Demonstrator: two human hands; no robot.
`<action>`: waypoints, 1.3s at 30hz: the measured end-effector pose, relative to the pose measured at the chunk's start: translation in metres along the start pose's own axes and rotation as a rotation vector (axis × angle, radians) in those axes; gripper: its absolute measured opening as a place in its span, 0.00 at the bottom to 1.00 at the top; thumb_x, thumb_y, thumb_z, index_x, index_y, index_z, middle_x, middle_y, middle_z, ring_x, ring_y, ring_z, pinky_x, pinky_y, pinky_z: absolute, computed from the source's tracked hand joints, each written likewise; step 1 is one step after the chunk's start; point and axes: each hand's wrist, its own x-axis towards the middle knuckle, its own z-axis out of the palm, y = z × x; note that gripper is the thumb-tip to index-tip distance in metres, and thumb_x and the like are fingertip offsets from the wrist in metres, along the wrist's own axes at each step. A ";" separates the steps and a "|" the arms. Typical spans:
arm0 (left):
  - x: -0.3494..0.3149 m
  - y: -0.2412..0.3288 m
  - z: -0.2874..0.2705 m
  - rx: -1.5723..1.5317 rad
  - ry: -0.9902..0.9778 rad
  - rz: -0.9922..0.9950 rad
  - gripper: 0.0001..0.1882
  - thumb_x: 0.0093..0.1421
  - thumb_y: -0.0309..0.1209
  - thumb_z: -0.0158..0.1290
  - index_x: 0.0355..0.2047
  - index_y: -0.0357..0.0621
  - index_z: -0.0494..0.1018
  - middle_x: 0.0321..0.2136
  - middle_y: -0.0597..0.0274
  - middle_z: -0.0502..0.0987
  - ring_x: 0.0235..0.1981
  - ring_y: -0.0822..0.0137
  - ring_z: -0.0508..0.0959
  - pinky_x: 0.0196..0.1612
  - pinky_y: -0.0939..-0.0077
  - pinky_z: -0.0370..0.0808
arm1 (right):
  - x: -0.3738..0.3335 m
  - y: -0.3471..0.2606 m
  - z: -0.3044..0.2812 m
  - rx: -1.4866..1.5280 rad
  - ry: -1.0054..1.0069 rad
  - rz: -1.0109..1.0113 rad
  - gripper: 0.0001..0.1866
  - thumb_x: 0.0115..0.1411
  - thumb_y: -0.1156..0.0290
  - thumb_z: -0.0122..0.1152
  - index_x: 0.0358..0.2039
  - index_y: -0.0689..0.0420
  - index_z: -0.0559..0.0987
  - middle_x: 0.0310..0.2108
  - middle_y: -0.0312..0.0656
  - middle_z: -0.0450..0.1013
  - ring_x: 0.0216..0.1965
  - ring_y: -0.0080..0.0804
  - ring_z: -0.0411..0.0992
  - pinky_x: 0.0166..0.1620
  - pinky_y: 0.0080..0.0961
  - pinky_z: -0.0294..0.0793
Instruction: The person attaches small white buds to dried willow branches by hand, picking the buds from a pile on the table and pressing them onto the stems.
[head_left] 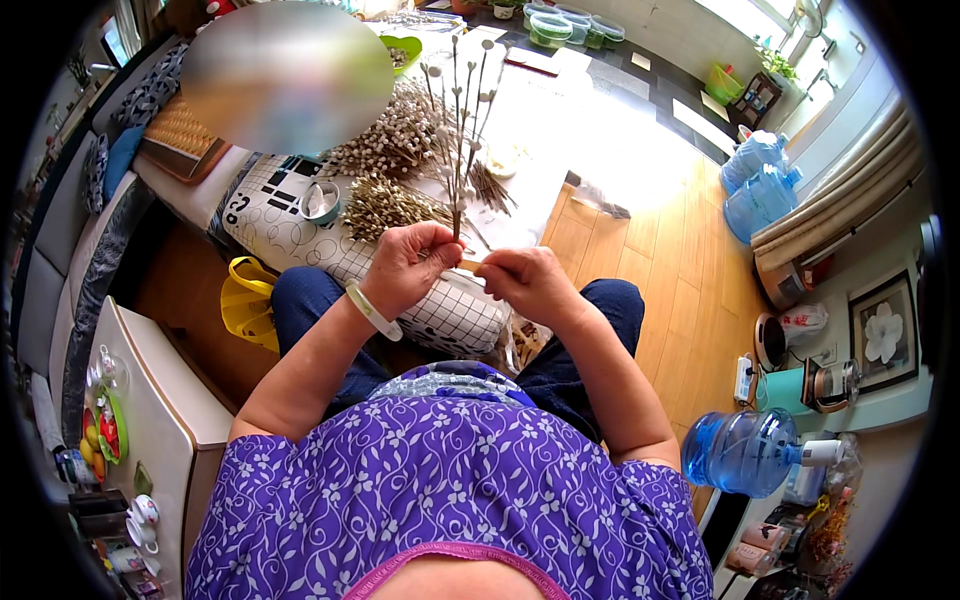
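My left hand (408,266) is closed around the lower ends of a small bunch of thin brown stems with pale round buds (458,170). The bunch stands upright above my fingers. Close to its right, my right hand (532,284) is closed in a pinch. A narrow light-brown strip (468,266) runs from the stem ends toward its fingertips. On the covered table beyond my hands lie a large pile of budded stems (405,130) and a nearer pile of dry stems (392,208). A small teal-rimmed bowl (320,203) stands left of them.
A yellow bag (248,305) hangs by my left knee. At left stands a cream cabinet (165,390) with fruit and cups. Blue water jugs (762,205) are on the right, with another jug (740,453) nearer me. Past the table's right edge lies wooden floor (640,260).
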 end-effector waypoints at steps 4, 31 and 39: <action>0.000 0.001 -0.002 0.026 -0.012 -0.042 0.04 0.54 0.22 0.52 0.29 0.33 0.73 0.23 0.64 0.75 0.25 0.80 0.72 0.29 0.85 0.70 | -0.002 0.005 -0.015 -0.015 -0.086 0.069 0.08 0.52 0.73 0.55 0.32 0.62 0.76 0.21 0.41 0.73 0.24 0.24 0.72 0.30 0.21 0.71; -0.004 -0.019 0.004 -0.087 0.003 -0.107 0.03 0.53 0.21 0.54 0.29 0.34 0.73 0.26 0.63 0.76 0.29 0.76 0.75 0.34 0.85 0.73 | 0.010 -0.006 0.023 -0.176 0.116 -0.078 0.06 0.48 0.70 0.57 0.23 0.58 0.76 0.19 0.47 0.70 0.22 0.43 0.71 0.27 0.31 0.70; -0.012 -0.028 0.008 -0.206 0.027 -0.125 0.04 0.53 0.20 0.54 0.30 0.33 0.73 0.28 0.61 0.77 0.30 0.76 0.75 0.35 0.84 0.73 | 0.006 -0.005 0.025 -0.176 0.135 -0.098 0.06 0.50 0.69 0.56 0.23 0.59 0.76 0.18 0.47 0.70 0.21 0.44 0.70 0.26 0.32 0.69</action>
